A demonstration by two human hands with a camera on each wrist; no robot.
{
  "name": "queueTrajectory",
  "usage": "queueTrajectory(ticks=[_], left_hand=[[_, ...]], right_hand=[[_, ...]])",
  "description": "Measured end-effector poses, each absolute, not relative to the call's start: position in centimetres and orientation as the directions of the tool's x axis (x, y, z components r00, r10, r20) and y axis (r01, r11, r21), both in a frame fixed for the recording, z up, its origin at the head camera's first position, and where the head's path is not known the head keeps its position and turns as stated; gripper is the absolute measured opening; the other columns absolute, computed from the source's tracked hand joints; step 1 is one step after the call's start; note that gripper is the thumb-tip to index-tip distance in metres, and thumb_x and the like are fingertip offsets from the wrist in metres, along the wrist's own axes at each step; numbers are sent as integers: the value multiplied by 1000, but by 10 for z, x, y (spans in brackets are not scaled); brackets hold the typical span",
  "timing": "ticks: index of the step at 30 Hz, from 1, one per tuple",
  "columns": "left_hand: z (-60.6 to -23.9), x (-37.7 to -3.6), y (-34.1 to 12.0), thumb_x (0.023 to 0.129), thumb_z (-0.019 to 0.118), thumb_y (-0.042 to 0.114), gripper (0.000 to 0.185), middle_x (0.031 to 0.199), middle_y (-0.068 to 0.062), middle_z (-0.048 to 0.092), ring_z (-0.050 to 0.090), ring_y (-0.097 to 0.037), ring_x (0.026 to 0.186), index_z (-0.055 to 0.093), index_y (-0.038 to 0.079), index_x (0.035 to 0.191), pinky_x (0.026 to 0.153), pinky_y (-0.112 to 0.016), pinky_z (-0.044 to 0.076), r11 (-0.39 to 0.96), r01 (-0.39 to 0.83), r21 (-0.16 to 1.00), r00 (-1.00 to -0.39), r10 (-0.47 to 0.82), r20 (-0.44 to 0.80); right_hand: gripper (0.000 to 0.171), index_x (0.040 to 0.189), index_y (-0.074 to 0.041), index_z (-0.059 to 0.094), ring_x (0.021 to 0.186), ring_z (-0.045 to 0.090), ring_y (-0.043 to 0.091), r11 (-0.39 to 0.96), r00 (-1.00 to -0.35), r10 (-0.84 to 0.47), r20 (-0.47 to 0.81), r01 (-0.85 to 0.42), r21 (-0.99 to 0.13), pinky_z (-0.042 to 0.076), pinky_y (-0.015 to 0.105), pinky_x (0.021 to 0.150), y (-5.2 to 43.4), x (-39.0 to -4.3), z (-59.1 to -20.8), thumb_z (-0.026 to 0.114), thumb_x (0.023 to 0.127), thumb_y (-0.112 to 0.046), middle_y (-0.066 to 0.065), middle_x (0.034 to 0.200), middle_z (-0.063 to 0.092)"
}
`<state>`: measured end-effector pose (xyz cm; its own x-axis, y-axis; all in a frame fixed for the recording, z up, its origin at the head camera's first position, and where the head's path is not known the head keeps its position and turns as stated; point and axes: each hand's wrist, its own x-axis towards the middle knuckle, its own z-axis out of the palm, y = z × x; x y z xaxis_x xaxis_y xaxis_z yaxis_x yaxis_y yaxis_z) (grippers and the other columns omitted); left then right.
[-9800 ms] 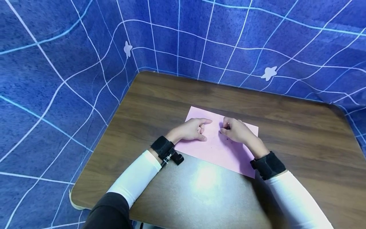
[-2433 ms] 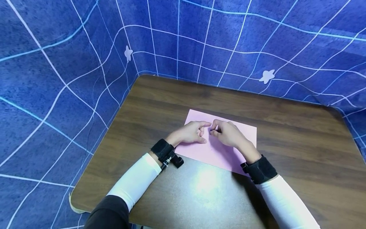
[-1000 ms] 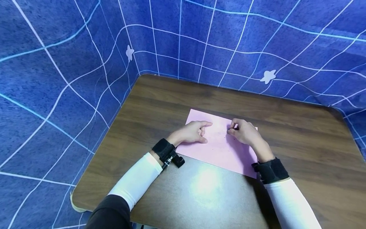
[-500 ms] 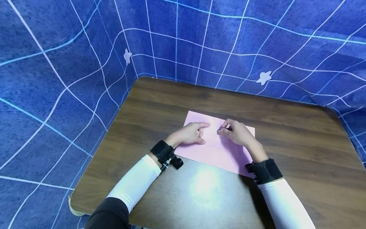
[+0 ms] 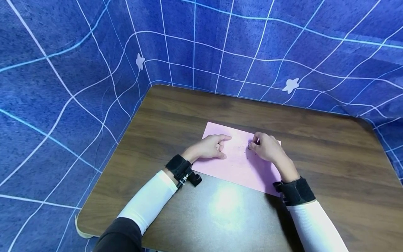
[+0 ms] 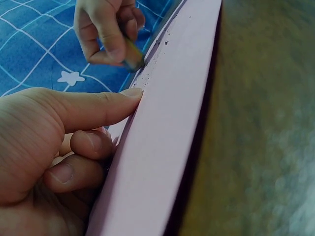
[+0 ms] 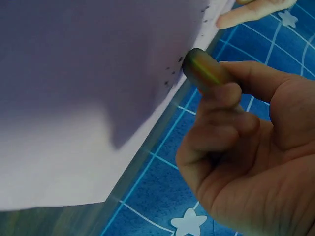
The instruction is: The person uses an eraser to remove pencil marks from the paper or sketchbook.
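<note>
A sheet of pink paper point(image 5: 226, 169) lies on the table under both hands. My right hand point(image 5: 267, 147) pinches a small eraser point(image 7: 204, 69) between thumb and fingers, its blackened rounded end at the paper's surface. In the left wrist view the same eraser point(image 6: 133, 55) looks yellowish and blurred. Dark crumbs point(image 7: 166, 82) are scattered on the sheet around that end. On the left part of the paper rests my left hand point(image 5: 208, 147), index finger and thumb stretched out, the other fingers folded in.
The brown wood-grain table point(image 5: 176, 108) extends around the sheet, with a bright glare in front of it. A blue curtain point(image 5: 245, 42) with a white grid and stars hangs along the back and left. Black straps point(image 5: 179, 164) circle both wrists.
Over the earlier frames my right hand shifts left and right across the paper with the eraser; in the last half second it moves right. The left hand keeps its place on the sheet.
</note>
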<state>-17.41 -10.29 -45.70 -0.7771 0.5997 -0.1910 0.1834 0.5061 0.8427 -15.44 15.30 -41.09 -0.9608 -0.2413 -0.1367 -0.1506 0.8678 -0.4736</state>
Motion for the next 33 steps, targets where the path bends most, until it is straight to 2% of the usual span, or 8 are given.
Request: queueTrajectory(ticks=[7,13,19,25,33], left_hand=[[-457,-174,-101,84,84,10,82,83,1,53,47,-10,71,44,14,155,81,-24,43,506,182,843,-771,606,-198],[-458,-174,-100,84,84,10,81,83,1,53,47,-10,69,45,14,155,76,-23,43,509,180,842,-773,602,-198],[-456,-173,-101,84,84,10,81,82,2,53,47,-10,68,45,15,155,75,-24,43,517,184,836,-776,598,-199],[-452,-172,-100,84,83,11,80,82,1,53,47,-11,67,45,15,155,75,-25,43,529,189,827,-776,596,-204],[-454,-171,-98,84,84,11,80,81,2,54,45,-11,65,46,16,154,82,-27,43,544,180,820,-781,586,-217]], right_hand=[[13,100,-9,65,68,58,14,760,-917,-341,-206,-141,-634,43,30,61,146,-153,-408,66,99,-21,9,76,69],[10,104,-6,64,64,56,15,715,-903,-366,-225,-118,-689,45,28,57,149,-161,-408,64,101,-15,11,76,66],[12,106,-4,63,64,59,17,688,-888,-378,-263,-79,-722,49,28,57,150,-168,-405,65,100,-14,12,76,67],[12,104,-2,62,63,62,20,694,-906,-324,-274,-30,-720,52,30,56,155,-173,-400,63,101,-13,9,73,65],[19,101,-9,64,67,60,15,841,-938,-207,-279,-24,-541,44,29,62,164,-175,-406,67,99,-28,6,76,72]])
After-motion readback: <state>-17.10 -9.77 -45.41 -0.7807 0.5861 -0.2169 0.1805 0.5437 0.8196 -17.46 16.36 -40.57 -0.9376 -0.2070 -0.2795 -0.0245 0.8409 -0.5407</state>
